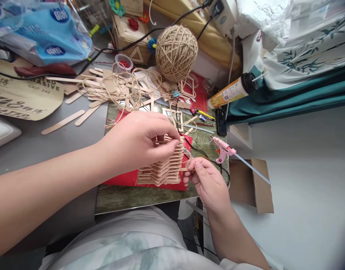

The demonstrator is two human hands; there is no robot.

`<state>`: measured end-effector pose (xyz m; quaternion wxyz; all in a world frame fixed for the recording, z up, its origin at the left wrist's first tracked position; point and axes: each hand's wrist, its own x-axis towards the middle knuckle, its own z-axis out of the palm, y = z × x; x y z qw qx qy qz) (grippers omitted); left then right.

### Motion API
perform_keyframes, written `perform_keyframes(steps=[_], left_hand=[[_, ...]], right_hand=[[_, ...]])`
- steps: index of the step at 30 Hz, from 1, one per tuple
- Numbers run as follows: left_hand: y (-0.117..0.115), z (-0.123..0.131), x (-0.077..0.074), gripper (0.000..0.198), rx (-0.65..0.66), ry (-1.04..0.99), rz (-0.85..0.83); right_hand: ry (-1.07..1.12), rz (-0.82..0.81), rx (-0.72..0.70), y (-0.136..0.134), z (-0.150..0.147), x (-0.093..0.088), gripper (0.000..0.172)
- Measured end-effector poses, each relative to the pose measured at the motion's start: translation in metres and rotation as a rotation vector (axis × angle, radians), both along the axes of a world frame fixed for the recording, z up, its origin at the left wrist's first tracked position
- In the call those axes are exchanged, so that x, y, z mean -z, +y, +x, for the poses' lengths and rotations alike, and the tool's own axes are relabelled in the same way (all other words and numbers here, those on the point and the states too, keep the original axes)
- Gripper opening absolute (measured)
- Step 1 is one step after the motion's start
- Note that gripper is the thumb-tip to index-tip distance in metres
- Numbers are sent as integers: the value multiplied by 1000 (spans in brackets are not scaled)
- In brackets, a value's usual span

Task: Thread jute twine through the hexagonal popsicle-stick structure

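A stacked structure of wooden craft sticks point(161, 172) with zigzag layers stands on a red sheet point(118, 178). Over its top reaches my left hand point(146, 137), thumb and forefinger pinched together at the upper right corner. What lies between those fingertips is too small to make out, and the hand hides much of the structure's upper side. At the right side, my right hand point(208, 183) pinches a thin wooden craft stick point(184, 169) whose far end meets or lies close to the layers.
Beyond the hands are a heap of loose craft sticks and twine point(116, 88), a twine ball point(176, 52) and a small plastic cup point(124, 63). To the right, a pink glue gun point(224, 149) rests near a phone point(220, 122). Black cables cross the table.
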<state>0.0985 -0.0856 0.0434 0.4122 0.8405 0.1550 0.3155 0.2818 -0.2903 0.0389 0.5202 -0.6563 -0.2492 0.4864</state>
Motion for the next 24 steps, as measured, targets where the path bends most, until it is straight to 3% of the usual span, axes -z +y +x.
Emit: perform_keyframes(steps=[7, 17, 24], left_hand=[[-2, -1, -3, 21, -31, 74, -3], [-1, -1, -3, 21, -12, 37, 27], [0, -1, -2, 20, -10, 50, 34]], right_hand=[[50, 50, -7, 4, -6, 1, 27], [105, -4, -12, 6, 2, 0, 29], [67, 117, 110, -3, 16, -9, 27]])
